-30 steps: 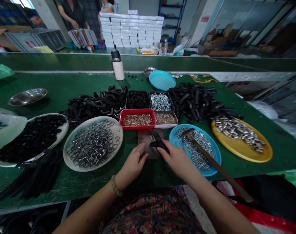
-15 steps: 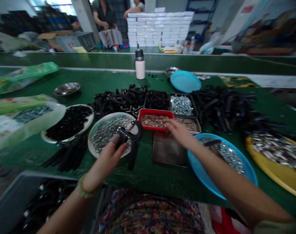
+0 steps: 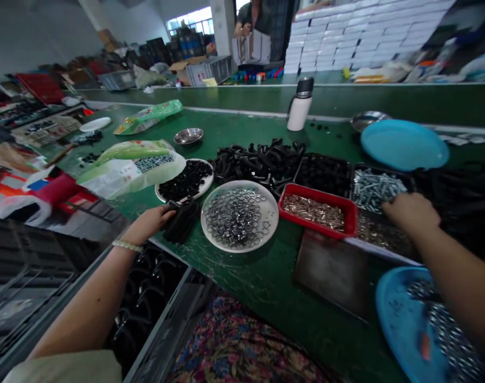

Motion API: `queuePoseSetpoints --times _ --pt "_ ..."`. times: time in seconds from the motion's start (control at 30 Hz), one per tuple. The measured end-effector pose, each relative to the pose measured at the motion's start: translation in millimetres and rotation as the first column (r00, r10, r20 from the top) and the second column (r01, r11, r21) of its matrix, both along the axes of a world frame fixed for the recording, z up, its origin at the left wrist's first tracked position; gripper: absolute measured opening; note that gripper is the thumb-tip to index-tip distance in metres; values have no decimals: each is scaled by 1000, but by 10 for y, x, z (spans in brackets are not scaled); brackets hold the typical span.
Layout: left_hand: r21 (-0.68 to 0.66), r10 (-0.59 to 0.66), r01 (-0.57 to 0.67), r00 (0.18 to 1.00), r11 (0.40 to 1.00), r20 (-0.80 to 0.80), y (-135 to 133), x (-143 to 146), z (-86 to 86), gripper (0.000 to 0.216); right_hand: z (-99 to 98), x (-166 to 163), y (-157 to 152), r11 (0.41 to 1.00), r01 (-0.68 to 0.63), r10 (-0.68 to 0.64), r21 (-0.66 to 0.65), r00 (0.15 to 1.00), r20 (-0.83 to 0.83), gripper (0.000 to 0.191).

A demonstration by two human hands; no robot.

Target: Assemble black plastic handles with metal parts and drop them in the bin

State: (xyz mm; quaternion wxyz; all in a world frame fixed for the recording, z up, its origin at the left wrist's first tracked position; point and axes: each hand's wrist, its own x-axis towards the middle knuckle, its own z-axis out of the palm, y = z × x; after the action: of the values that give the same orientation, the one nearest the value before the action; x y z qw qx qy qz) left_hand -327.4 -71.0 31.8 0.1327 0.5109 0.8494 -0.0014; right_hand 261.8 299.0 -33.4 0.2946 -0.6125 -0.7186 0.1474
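My left hand (image 3: 157,219) is at a stack of long black plastic parts (image 3: 182,222) left of the middle, its fingers closed on a black clamp piece at the top of the stack. My right hand (image 3: 412,213) reaches over the black tray of silvery screws (image 3: 376,187). Its fingers are bent together at the tray's near edge, and what lies between them is hidden. Left of it is a red tray (image 3: 351,219) of small copper-coloured pins. A white plate of metal rings (image 3: 238,215) sits between my hands.
A dark metal plate (image 3: 332,271) lies before the red tray. At lower right is a blue basin (image 3: 396,319) with metal parts. Farther back are a white bottle (image 3: 299,110), a blue lid (image 3: 404,143) and heaped black parts (image 3: 258,162). Lower left, a grey crate (image 3: 174,290) holds black pieces.
My left hand has moved left, from above the plate of rings with a black sprung clamp to the black stack. My right hand has gone from the red tray to the screws. The view has swung left.
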Motion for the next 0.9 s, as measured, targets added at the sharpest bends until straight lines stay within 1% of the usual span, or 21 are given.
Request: queuePoseSetpoints --times 0.03,0.07,0.1,0.13,0.17,0.2,0.23,0.27,0.3,0.33,0.37,0.4,0.43,0.47,0.53,0.6,0.67,0.77,0.9 --pt "-7 -2 2 1000 1000 -15 -17 7 26 47 128 -54 -103 992 116 -110 -39 986 123 26" --pt "-12 5 -6 999 1000 -51 -30 24 79 47 253 -105 -211 990 132 -121 -57 979 163 28" --pt "1 15 -15 993 1000 -116 -25 62 156 47 368 -151 -320 990 130 -118 -62 980 163 33" --pt "47 30 -21 979 999 -201 13 131 251 49 465 -193 -429 992 110 -101 -55 984 150 38" --pt "134 50 -8 950 991 -309 99 243 355 52 539 -233 -539 995 91 -85 -41 988 127 40" --pt "246 56 50 913 968 -405 244 403 454 53 591 -274 -653 997 78 -75 -27 991 112 39" --pt "374 41 146 893 916 -448 452 612 537 51 622 -320 -771 998 66 -64 -15 993 97 36" --pt "441 -58 258 907 860 -417 723 861 590 45 634 -374 -897 999 42 -42 -5 997 71 32" --pt "471 -213 357 919 807 -332 1046 1139 606 38 632 -434 -1032 1000 6 -6 6 999 34 28" --pt "475 -377 435 901 765 -217 1405 1432 583 33 621 -498 -1175 999 -36 36 21 999 -13 24" --pt "467 -485 471 869 749 -100 1779 1723 524 30 603 -562 -1323 995 -87 90 45 994 -67 22" --pt "448 -536 480 844 754 -4 2144 1999 439 27 582 -620 -1473 989 -132 140 74 983 -119 20" --pt "425 -537 468 842 775 53 2482 2250 339 26 558 -666 -1620 981 -165 180 105 971 -159 19" --pt "423 -548 475 834 772 65 2776 2467 234 24 533 -697 -1759 975 -186 207 126 960 -189 19" --pt "427 -545 470 836 773 66 3209 2785 44 24 479 -706 -1999 971 -191 221 144 947 -231 20" --pt "433 -534 460 844 775 59 3451 2949 -95 30 425 -660 -2169 975 -176 207 138 942 -264 21" --pt "426 -528 454 847 782 66 3569 2999 -184 37 380 -595 -2266 981 -146 177 125 940 -293 20" --pt "417 -538 459 839 784 88 3654 2972 -256 39 337 -540 -2304 990 -100 127 96 934 -333 19" --pt "420 -547 448 824 789 147 3712 2916 -298 32 322 -579 -2269 993 -82 110 87 915 -387 19"
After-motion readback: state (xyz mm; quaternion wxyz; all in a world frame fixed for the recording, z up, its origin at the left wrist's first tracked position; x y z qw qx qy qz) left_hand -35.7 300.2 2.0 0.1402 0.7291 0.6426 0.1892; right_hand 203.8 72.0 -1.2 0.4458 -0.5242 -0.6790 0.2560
